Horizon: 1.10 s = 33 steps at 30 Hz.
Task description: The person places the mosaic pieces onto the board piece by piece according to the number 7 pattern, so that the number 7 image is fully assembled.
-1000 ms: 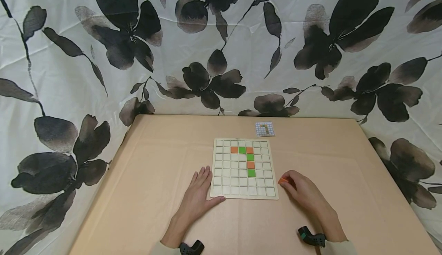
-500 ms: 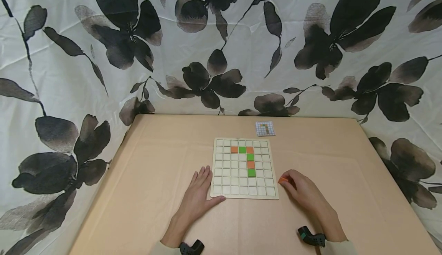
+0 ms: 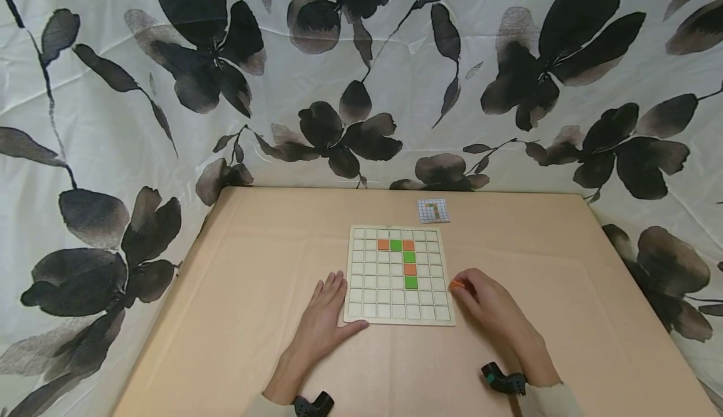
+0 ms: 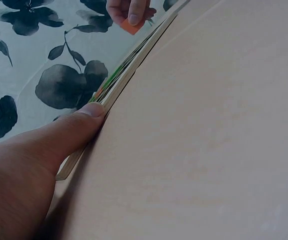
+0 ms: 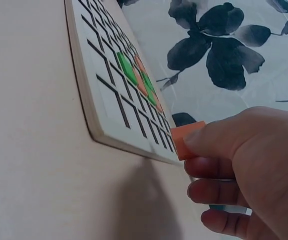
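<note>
A pale square grid board (image 3: 375,297) lies on the table, with orange and green square tiles (image 3: 410,269) set in its upper cells, a row of three and a column running down from its right end. My left hand (image 3: 322,319) rests at the board's left side, fingers straight, thumb (image 4: 91,110) on the near edge. Between thumb and fingers, my right hand (image 3: 488,297) pinches an orange square tile (image 5: 184,140) at the board's right edge. In the right wrist view, the other fingers of that hand are curled below the tile.
Behind the board lies a small card (image 3: 433,211) printed with a grid and a coloured pattern. The light wooden table (image 3: 271,228) reaches back to a white cloth (image 3: 395,78) with dark flowers. Each wrist wears a black camera (image 3: 503,379).
My right hand has moved slightly left and away from me with the orange tile, up to the board's right edge. The left hand and the board have stayed in place.
</note>
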Available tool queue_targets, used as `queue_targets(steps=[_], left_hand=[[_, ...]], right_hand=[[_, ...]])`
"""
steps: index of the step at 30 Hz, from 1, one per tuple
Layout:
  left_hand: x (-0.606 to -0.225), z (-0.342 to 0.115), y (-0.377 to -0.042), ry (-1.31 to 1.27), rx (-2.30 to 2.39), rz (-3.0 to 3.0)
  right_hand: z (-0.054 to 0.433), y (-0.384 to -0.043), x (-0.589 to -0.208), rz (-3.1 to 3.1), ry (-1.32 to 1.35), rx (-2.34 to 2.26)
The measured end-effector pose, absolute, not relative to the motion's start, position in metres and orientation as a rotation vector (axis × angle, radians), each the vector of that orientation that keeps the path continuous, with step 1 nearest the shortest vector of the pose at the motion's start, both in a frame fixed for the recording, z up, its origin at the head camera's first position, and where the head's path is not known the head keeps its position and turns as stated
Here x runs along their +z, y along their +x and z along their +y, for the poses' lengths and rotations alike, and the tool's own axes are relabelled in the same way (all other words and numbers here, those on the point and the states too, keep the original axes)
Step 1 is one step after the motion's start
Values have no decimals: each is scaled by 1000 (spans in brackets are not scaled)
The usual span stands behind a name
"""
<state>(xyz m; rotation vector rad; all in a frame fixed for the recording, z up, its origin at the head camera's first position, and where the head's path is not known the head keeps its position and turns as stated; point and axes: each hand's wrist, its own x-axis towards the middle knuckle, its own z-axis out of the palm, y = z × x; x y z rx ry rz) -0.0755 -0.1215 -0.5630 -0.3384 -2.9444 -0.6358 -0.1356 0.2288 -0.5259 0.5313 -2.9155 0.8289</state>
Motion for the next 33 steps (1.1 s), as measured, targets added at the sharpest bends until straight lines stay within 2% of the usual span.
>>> queue_targets(steps=[33], left_hand=[[-566,-122,-77,-336,-650,-2938]], right_hand=[[189,-139,-517,-2979,605,908]])
